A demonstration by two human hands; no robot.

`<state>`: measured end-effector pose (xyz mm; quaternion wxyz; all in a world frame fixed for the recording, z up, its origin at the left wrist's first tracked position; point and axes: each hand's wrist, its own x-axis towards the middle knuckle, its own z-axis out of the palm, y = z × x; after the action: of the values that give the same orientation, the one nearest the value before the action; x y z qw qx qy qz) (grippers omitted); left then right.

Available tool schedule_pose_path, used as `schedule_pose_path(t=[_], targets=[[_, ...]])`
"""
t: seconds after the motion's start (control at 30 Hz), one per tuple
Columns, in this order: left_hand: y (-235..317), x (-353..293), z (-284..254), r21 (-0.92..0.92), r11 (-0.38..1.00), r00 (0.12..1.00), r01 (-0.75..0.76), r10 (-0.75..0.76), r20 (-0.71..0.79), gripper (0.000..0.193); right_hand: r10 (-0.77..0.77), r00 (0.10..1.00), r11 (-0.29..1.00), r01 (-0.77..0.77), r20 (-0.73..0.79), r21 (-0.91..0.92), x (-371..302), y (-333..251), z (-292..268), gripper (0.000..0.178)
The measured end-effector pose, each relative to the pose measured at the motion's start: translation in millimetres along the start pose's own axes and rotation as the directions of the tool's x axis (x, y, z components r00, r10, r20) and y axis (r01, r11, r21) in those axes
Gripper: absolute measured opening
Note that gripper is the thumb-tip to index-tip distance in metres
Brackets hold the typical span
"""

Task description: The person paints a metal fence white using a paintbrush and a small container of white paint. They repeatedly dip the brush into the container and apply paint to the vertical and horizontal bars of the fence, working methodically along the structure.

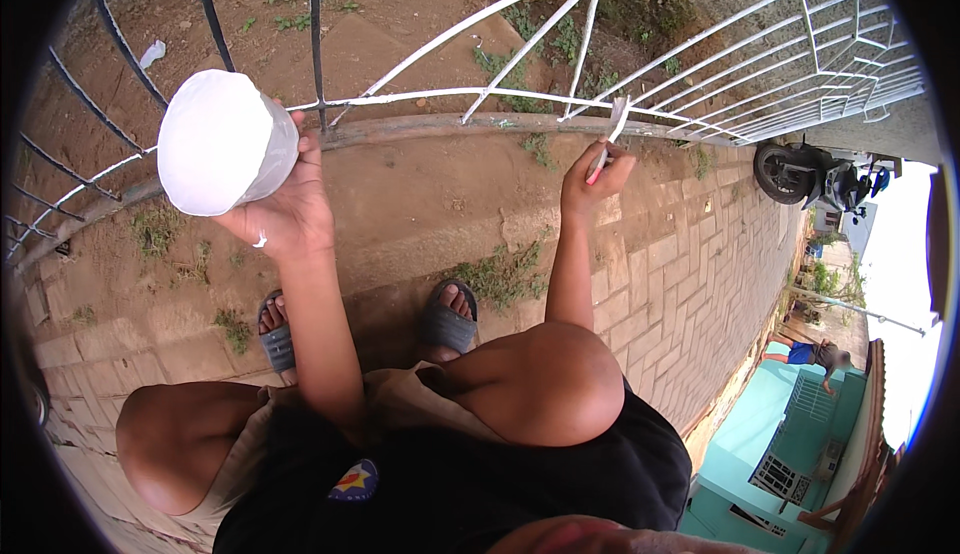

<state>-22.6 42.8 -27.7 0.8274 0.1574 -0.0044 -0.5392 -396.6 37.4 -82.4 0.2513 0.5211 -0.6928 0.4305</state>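
Observation:
A white tub (215,142) rests in my left hand (296,204), its fingers wrapped round the side and base. The tub's wide white face is turned toward me; how much it holds I cannot tell. A white smear marks the heel of that hand. My right hand (598,176) is closed round the handle of a paintbrush (619,119), whose whitish bristles point up at the lower rail of the metal fence (545,95). Whether the bristles touch the rail is unclear. Fence bars are white in the middle and right, while several upright bars at the left look dark.
Bare soil and a low concrete curb (400,131) run under the fence. Brick paving (690,274) spreads to the right, where a parked motorcycle (815,176) stands near the fence. Another person (815,354) is far off by a turquoise building (745,434). My sandalled feet (448,319) are below.

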Motion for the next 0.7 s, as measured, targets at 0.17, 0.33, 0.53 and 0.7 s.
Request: schedule_pose_path(t=[0.17, 0.33, 0.53, 0.7], targets=[[6.8, 4.3, -8.1, -0.027, 1.000, 1.000, -0.006, 0.006, -0.007, 0.078, -0.514, 0.831, 0.844, 0.446, 0.214, 0.296, -19.4, -31.7, 8.2, 0.018], [4.1, 3.4, -3.2, 0.013, 1.000, 1.000, -0.025, 0.025, -0.015, 0.078, -0.196, 0.979, 0.980, 0.198, 0.057, -0.032, -7.0, 2.6, 13.4, 0.014], [5.2, 4.3, -3.9, 0.018, 0.999, 0.999, -0.033, 0.033, -0.035, 0.079, -0.318, 0.929, 0.945, 0.296, 0.190, 0.135, -20.5, -21.8, 13.8, 0.013], [5.9, 6.2, -5.7, 0.062, 0.997, 0.998, -0.049, 0.050, -0.022, 0.083, 0.029, 0.998, 0.999, -0.030, 0.057, 0.014, -18.8, -14.7, 13.2, 0.011]])
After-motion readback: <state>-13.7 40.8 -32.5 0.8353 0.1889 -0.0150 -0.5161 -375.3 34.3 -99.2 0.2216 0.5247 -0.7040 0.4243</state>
